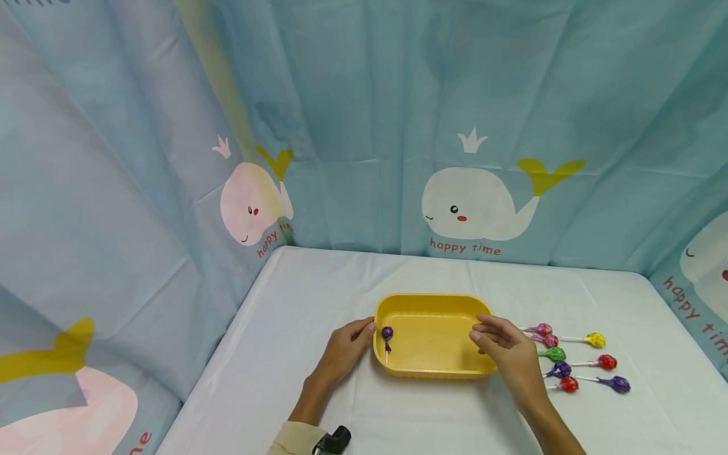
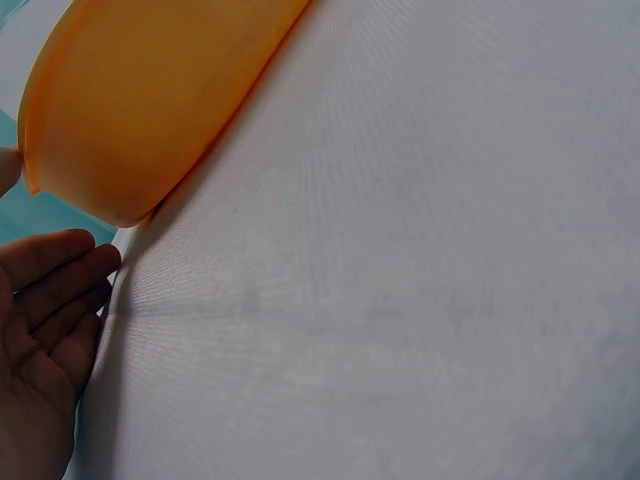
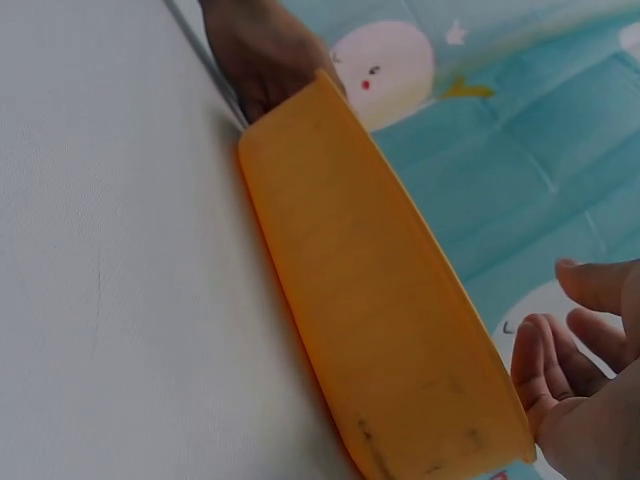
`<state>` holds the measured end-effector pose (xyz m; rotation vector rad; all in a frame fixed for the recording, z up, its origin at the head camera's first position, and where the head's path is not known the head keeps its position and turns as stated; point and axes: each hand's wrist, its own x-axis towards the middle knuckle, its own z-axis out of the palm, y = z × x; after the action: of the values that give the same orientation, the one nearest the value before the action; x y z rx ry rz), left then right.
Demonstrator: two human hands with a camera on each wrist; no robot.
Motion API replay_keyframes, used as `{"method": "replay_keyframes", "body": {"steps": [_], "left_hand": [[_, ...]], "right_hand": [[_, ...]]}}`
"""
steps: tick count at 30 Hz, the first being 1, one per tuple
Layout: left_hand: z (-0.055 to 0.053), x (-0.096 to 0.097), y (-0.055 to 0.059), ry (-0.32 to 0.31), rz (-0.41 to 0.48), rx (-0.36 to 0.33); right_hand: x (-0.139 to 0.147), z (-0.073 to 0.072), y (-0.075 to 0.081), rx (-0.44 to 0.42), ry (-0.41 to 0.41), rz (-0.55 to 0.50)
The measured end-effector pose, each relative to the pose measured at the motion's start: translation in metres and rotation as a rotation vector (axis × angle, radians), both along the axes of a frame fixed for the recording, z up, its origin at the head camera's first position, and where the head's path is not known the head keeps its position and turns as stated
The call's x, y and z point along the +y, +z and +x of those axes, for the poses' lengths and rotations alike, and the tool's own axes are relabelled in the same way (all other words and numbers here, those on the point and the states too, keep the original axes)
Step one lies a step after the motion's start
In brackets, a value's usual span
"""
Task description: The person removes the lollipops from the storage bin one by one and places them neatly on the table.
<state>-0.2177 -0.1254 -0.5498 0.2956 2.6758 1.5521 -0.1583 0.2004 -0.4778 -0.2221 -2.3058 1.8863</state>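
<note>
A shallow yellow tray (image 1: 435,373) stands on the table, with one purple-wrapped lollipop (image 1: 387,333) lying inside at its left end. At the tray's left end is my left hand (image 1: 343,349), thumb tip on the rim and the other fingers loosely extended below it. Over the right end hovers my right hand (image 1: 508,347), its fingers slightly bent and nothing between them. From the side, the right wrist view shows the tray wall (image 3: 370,280) with the right thumb and fingers (image 3: 530,365) apart above the rim.
To the right of the tray lie several lollipops, among them a yellow one (image 1: 595,340), a green one (image 1: 555,354), a red one (image 1: 606,362) and a purple one (image 1: 617,383). A white cloth (image 1: 273,354) covers the table. Blue whale-print curtains (image 1: 352,126) stand around it.
</note>
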Motion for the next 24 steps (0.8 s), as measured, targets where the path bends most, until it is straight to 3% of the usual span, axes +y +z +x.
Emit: {"method": "replay_keyframes", "body": {"steps": [24], "left_hand": [[-0.001,-0.001,0.000,-0.006,-0.007,0.016]], "right_hand": [[-0.038,-0.009,-0.003,0.036,0.143,-0.044]]}}
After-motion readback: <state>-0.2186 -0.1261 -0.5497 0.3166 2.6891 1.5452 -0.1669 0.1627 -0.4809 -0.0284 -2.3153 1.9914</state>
